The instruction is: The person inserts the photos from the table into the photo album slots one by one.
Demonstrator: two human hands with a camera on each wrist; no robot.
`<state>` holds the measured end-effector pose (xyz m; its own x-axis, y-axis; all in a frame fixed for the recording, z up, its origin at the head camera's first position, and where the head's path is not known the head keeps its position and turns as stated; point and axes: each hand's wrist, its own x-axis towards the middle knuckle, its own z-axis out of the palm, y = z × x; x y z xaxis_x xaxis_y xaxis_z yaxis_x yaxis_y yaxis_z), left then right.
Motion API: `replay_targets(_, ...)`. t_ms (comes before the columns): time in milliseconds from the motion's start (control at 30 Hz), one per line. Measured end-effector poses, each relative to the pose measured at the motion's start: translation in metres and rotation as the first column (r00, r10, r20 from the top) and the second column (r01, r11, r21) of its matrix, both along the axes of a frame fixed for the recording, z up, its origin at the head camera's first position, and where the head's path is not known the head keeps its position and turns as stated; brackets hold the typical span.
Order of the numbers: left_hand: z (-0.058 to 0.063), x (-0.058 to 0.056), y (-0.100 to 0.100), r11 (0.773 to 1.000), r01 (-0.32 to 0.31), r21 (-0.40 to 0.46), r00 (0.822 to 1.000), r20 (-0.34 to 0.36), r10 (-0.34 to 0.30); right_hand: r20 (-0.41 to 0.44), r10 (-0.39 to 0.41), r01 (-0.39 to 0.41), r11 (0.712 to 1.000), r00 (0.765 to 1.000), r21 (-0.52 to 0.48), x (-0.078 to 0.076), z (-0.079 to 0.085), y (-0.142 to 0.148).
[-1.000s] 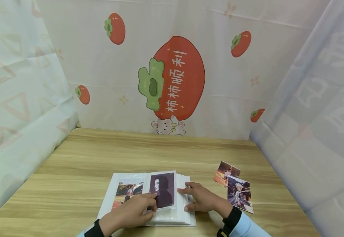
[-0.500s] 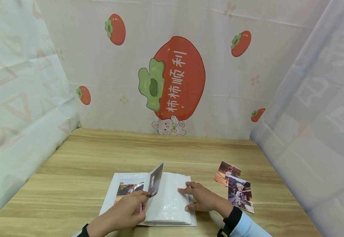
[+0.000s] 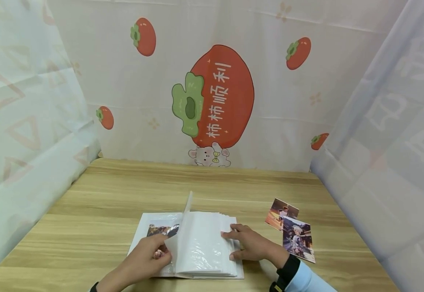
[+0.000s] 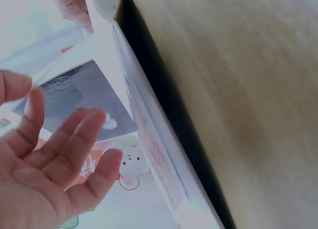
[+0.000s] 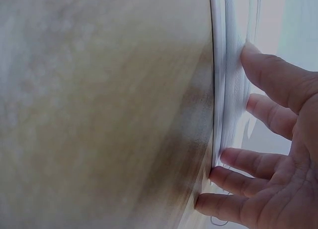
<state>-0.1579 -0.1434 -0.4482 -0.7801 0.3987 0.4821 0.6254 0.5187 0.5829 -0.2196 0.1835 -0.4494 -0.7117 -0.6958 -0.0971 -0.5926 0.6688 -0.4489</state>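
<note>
An open photo album (image 3: 203, 243) with clear pocket pages lies on the table in the head view. My left hand (image 3: 147, 254) pinches the edge of one page (image 3: 181, 237) between thumb and index finger; that page stands almost upright near the spine. The left wrist view shows a dark photo (image 4: 84, 102) in the lifted page, with the other fingers spread in front of it. Partly behind the left hand, a photo (image 3: 163, 228) shows on the left page. My right hand (image 3: 250, 244) rests its spread fingers on the right edge of the stacked pages.
Right of the album, two loose photos overlap: one with a pale-clad figure (image 3: 298, 239) partly covers an orange-toned one (image 3: 279, 213). The wood-grain table (image 3: 131, 182) ends at a patterned cloth backdrop (image 3: 277, 117), with cloth sides left and right.
My left hand has lifted the page with the dark portrait photo and swung it leftward to nearly upright, uncovering white pages beneath. My right hand has stayed at the album's right edge.
</note>
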Motion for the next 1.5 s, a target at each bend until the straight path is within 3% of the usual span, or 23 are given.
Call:
replay_targets(167, 0.004, 0.004, 0.0, 0.99, -0.042, 0.135, 0.994, 0.11, 0.028, 0.007, -0.007, 0.007, 1.0, 1.0, -0.002, 0.001, 0.001, 0.0)
replay_targets(467, 0.015, 0.008, -0.01, 0.934, -0.079, 0.35, 0.963, 0.268, -0.019, -0.001, -0.001, 0.001, 1.0, 1.0, 0.003, 0.001, 0.0, 0.001)
replay_targets(567, 0.018, 0.008, -0.017, 0.933, -0.098, 0.345, 0.957, 0.291, -0.007, -0.007, 0.003, -0.003, 1.0, 1.0, 0.002, 0.001, -0.001, 0.0)
replay_targets(733, 0.023, 0.01, -0.024, 0.93, -0.196, 0.311, 0.91, 0.41, 0.055, -0.008, 0.001, -0.001, 1.0, 1.0, 0.005, 0.0, -0.002, 0.001)
replay_targets(833, 0.026, 0.01, -0.026, 0.929, -0.278, 0.243, 0.877, 0.459, 0.143, -0.008, -0.001, 0.001, 1.0, 1.0, 0.007, 0.0, -0.001, 0.001)
replay_targets(1000, 0.027, 0.009, -0.029, 0.928, -0.368, 0.066, 0.85, 0.429, 0.306, -0.009, -0.001, 0.001, 1.0, 1.0, 0.009, 0.0, -0.001, 0.001)
replay_targets(1100, 0.025, 0.009, -0.032, 0.93, -0.366, -0.014, 0.86, 0.377, 0.344, -0.001, -0.005, 0.005, 1.0, 1.0, 0.011, 0.0, 0.0, 0.0)
replay_targets(1233, 0.02, 0.009, -0.035, 0.939, -0.319, -0.125, 0.903, 0.26, 0.342, 0.011, -0.019, 0.019, 1.0, 1.0, 0.015, 0.001, 0.0, -0.001)
replay_targets(1333, 0.014, 0.008, -0.038, 0.926, -0.303, -0.227, 0.923, 0.173, 0.344, 0.009, -0.027, 0.027, 0.999, 1.0, 0.021, 0.001, 0.001, -0.001)
replay_targets(1500, 0.006, 0.007, -0.041, 0.915, -0.257, -0.312, 0.93, 0.179, 0.322, 0.018, -0.034, 0.033, 0.999, 0.999, 0.029, 0.002, 0.0, -0.001)
